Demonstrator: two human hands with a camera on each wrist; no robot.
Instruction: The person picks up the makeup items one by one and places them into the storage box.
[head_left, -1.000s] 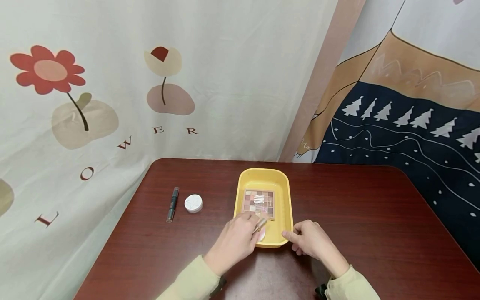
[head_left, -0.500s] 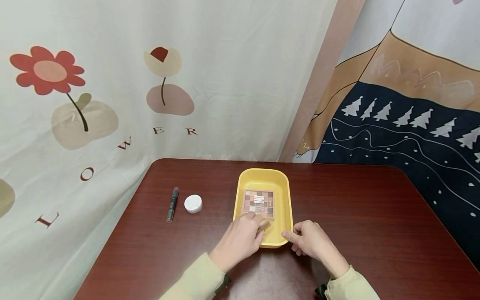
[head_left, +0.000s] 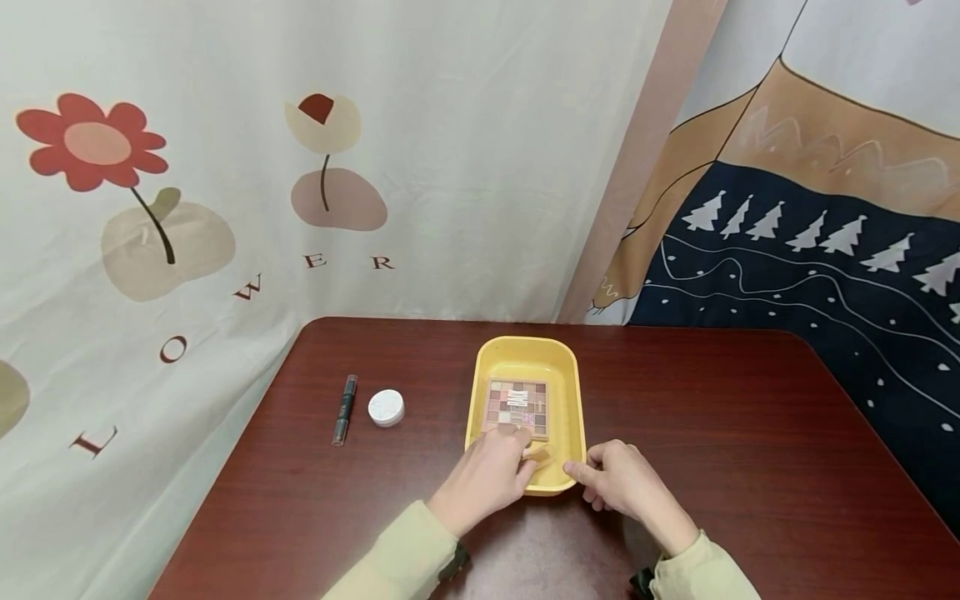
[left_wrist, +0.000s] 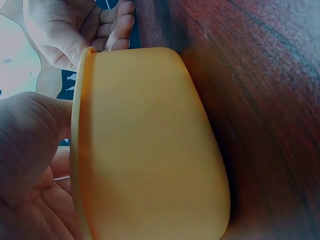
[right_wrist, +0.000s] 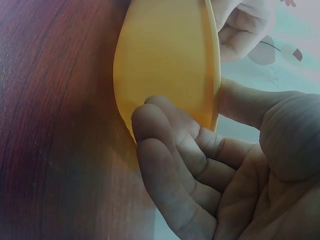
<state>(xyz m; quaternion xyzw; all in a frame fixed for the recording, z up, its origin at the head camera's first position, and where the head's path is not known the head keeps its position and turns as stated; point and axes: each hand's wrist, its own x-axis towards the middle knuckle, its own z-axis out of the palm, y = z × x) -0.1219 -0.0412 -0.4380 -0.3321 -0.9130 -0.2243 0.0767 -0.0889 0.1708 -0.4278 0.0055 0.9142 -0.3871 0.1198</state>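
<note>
My left hand reaches over the near-left rim of a yellow tray. Its thumb and index finger pinch a small gold-coloured tube, mostly hidden behind the fingers, low in the tray. In the left wrist view the tray wall hides the fingertips. My right hand grips the tray's near-right corner. The right wrist view shows its thumb at the rim and curled fingers against the outer wall. A makeup palette with many colour squares lies flat in the tray's middle.
Left of the tray, a round white jar stands on the dark red wooden table. Beside it lies a dark double-ended pen-like stick. Printed curtains hang behind the table.
My left hand has moved slightly right and lower into the tray with the gold tube. A pale pink piece beneath it has become hidden. The right hand keeps its place at the corner.
</note>
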